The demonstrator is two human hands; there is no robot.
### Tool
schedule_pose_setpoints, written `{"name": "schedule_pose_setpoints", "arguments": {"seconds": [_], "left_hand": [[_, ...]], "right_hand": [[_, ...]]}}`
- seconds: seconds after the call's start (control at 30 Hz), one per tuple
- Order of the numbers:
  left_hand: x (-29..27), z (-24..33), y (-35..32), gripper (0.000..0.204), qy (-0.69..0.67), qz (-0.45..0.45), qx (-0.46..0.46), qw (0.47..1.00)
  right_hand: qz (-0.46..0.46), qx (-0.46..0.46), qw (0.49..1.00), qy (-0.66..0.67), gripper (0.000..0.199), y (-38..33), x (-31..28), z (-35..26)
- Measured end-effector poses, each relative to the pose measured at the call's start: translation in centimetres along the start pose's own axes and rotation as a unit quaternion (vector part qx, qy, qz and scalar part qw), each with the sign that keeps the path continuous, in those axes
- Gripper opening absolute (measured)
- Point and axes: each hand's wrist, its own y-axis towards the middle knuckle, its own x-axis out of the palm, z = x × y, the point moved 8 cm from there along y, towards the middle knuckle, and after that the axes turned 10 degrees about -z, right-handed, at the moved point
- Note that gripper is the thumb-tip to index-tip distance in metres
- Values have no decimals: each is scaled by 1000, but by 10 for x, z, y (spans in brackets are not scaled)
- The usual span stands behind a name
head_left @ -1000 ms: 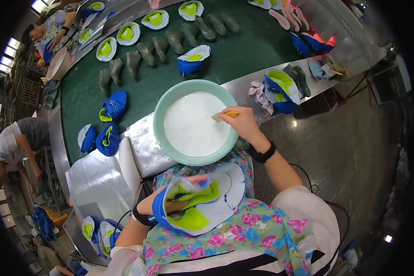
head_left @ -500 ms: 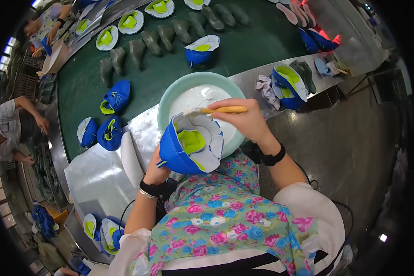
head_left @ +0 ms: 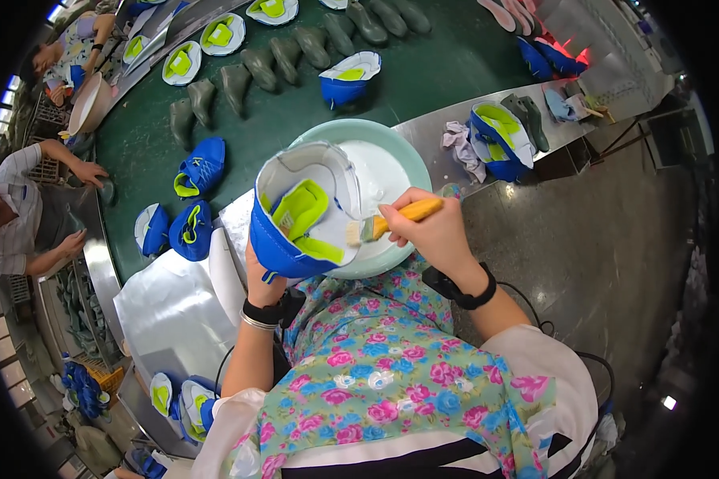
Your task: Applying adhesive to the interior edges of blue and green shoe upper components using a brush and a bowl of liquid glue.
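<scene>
Your left hand [head_left: 264,279] holds up the blue shoe top [head_left: 287,249] from below; most of its fingers hide behind it, so I can't tell just how they curl. Your right hand [head_left: 441,231] is closed, pinching the brush [head_left: 369,229], with the hairs at the shoe's white inside edge, left of that hand. The shoe's mouth tips up, likely so the brush can get in. The green tub [head_left: 414,156] of white wet stuff [head_left: 382,172] sits just ahead of your right hand, maybe to keep dips short. Past both hands, the dark green table [head_left: 287,116] bears grey foot shapes [head_left: 260,69]. Shiny floor [head_left: 567,231] lies right of your right hand. Far left of your left hand, there's another person [head_left: 22,195].
</scene>
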Motion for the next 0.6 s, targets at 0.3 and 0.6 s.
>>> {"name": "schedule_pose_setpoints", "arguments": {"seconds": [0.3,0.6], "left_hand": [[-4,7,5,38,-196,64,26,978],[116,-28,12,34,-381,20,-391,838]], "right_hand": [[22,-25,995,-94,10,22,-23,-17],[-304,-271,907,-107,19,7,3,-105]]}}
